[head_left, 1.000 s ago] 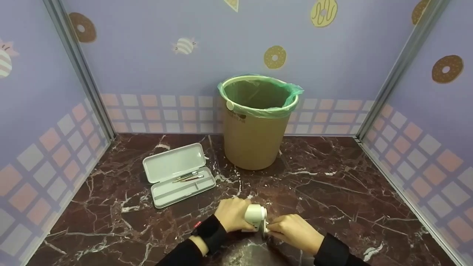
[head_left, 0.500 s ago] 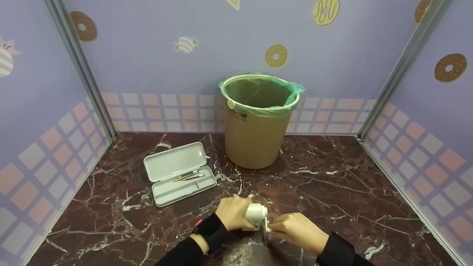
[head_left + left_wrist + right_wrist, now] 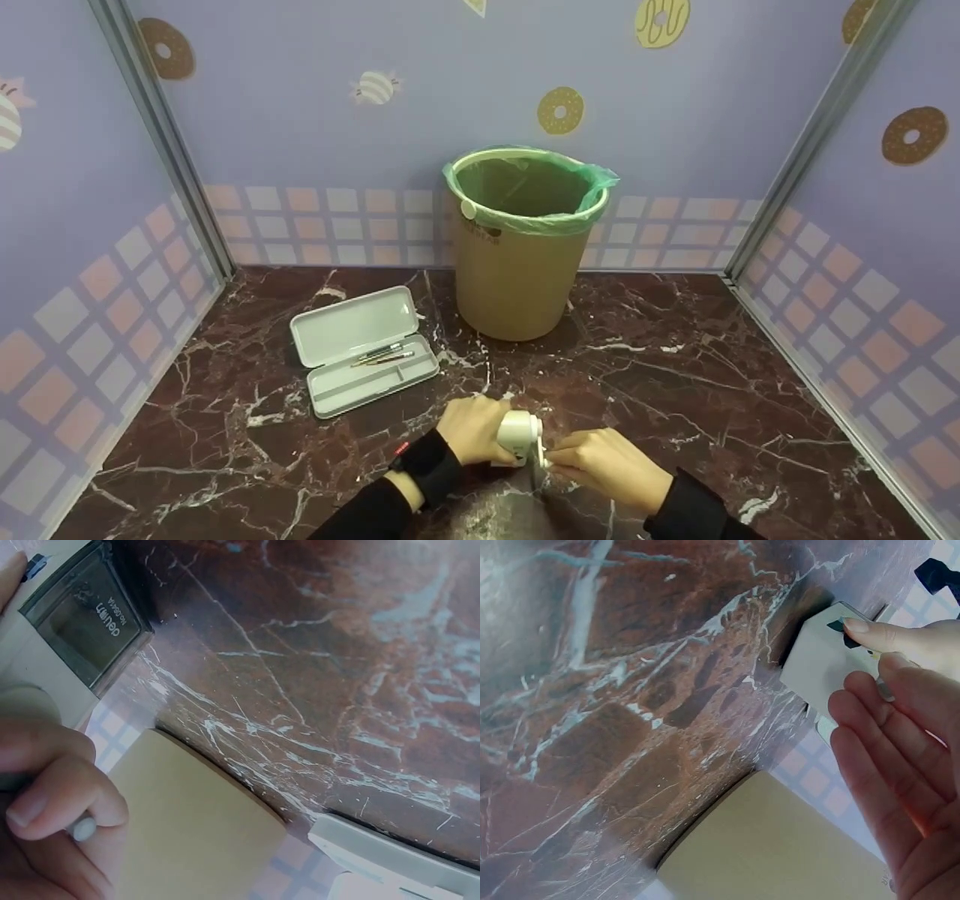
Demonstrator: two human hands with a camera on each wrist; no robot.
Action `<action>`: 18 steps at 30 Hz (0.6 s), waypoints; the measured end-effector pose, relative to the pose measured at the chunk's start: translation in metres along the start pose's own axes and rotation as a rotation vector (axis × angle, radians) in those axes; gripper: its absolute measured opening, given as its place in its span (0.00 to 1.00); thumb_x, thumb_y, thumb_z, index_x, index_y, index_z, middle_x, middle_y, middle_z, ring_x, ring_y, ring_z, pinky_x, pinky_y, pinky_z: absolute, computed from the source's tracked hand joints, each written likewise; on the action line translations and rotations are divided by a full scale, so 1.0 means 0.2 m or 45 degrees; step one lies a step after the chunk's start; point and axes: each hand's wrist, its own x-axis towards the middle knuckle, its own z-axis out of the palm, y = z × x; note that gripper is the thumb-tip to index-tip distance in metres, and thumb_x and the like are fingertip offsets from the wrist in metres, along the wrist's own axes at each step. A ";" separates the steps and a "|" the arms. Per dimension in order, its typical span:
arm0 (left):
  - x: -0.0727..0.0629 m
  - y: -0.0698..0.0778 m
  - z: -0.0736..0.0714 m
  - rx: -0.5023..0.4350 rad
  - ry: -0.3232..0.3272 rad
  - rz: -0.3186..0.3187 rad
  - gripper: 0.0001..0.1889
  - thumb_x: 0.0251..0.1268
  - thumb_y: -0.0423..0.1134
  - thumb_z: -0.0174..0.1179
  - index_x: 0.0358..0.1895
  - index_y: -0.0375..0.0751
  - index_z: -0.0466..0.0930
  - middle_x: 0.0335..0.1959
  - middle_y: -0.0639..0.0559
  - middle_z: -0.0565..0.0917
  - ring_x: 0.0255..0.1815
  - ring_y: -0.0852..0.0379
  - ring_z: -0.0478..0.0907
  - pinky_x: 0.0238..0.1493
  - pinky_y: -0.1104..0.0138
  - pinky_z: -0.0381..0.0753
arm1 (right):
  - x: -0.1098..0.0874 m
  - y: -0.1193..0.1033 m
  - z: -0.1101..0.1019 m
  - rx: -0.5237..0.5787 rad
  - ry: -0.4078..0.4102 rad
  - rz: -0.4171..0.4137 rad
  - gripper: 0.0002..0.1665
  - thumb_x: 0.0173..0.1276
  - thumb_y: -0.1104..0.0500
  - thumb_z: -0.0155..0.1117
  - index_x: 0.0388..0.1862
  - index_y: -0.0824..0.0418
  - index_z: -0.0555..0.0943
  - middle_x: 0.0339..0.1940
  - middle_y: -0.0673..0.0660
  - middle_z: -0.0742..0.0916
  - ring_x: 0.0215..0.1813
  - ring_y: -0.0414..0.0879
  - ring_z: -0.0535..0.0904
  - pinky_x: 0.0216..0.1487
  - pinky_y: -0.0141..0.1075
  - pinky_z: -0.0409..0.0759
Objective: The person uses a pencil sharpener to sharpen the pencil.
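A white pencil sharpener (image 3: 514, 429) stands on the marble-patterned table near the front. My left hand (image 3: 472, 433) grips it from the left, the thumb on its body. Between that hand's curled fingers (image 3: 75, 772), a light rounded rod end (image 3: 84, 829) pokes out, like the tail of a pencil; its other end is hidden. The sharpener's clear shavings drawer (image 3: 94, 622) shows in the left wrist view. On the right side, my right hand (image 3: 606, 465) pinches the handle of the sharpener's crank (image 3: 541, 454); its fingers partly cover the handle.
An open light-grey pencil case (image 3: 352, 326) lies at the left, with several pencils (image 3: 382, 355) in its tray. Behind, a tan bin (image 3: 517, 285) lined with a green bag (image 3: 551, 223) stands near the patterned back wall. Small pale specks dot the table.
My right hand shifts a little at the crank, its wrist moving slightly to the right. The left hand stays on the sharpener; the head view tilts slightly.
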 end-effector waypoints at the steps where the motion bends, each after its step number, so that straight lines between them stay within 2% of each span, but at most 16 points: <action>1: 0.00 0.00 0.00 0.006 0.004 -0.001 0.29 0.32 0.62 0.82 0.32 0.48 0.80 0.24 0.56 0.85 0.21 0.61 0.78 0.18 0.71 0.69 | 0.00 0.00 0.00 0.000 0.004 0.000 0.04 0.62 0.57 0.75 0.37 0.52 0.89 0.30 0.44 0.89 0.30 0.33 0.84 0.30 0.24 0.78; 12: 0.00 0.00 0.00 -0.002 -0.003 -0.016 0.27 0.33 0.60 0.82 0.31 0.48 0.80 0.22 0.57 0.84 0.20 0.62 0.76 0.17 0.71 0.67 | 0.00 -0.01 -0.02 -0.014 0.022 0.000 0.04 0.62 0.57 0.74 0.37 0.53 0.88 0.30 0.44 0.88 0.29 0.34 0.83 0.29 0.24 0.77; 18: 0.01 0.00 0.00 0.042 0.012 0.004 0.27 0.33 0.60 0.81 0.31 0.48 0.80 0.23 0.57 0.84 0.20 0.61 0.77 0.17 0.70 0.69 | 0.01 0.00 -0.06 0.006 0.102 0.017 0.10 0.58 0.61 0.76 0.41 0.55 0.90 0.34 0.47 0.91 0.34 0.37 0.87 0.37 0.27 0.83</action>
